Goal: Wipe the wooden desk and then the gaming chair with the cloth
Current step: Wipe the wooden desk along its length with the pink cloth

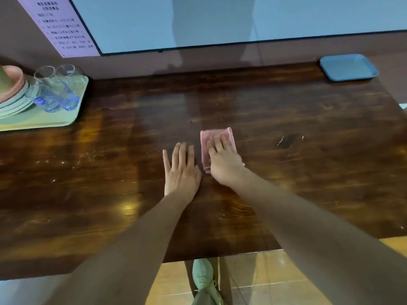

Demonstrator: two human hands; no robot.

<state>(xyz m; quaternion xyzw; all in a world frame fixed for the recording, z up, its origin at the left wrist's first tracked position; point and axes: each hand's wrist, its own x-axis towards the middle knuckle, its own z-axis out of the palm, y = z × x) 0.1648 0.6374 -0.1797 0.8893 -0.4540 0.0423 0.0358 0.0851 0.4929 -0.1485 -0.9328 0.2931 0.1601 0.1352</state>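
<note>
Dark-stained wood, glossy and streaked with grain, makes up the wooden desk (286, 111); pale scuffs and specks show on its surface. Near the middle lies the cloth (217, 134), a pink, soft-napped rectangle folded into a narrow pad with a rolled near edge. The right hand (222, 161) rests flat on top of it, fingers straight and a little spread, pressing it to the wood rather than curling round it. Just beside it the left hand (181, 170) lies palm down on the bare wood, fingers straight and fanned, holding nothing.

At the desk's far left corner a pale green tray (55, 119) with rounded corners carries clear glasses (59, 89) with blue-tinted bases, tipped over, and a stack of round green and pink plates (15, 100). A small blue label shows on one glass; its writing is too small to read. A blue tray (349, 67), shallow and square-cornered, sits at the far right corner.

Behind, a large pale screen (198, 18) with a thin black frame meets a pink notice (63, 25) whose rows of characters are too blurred to read.
</note>
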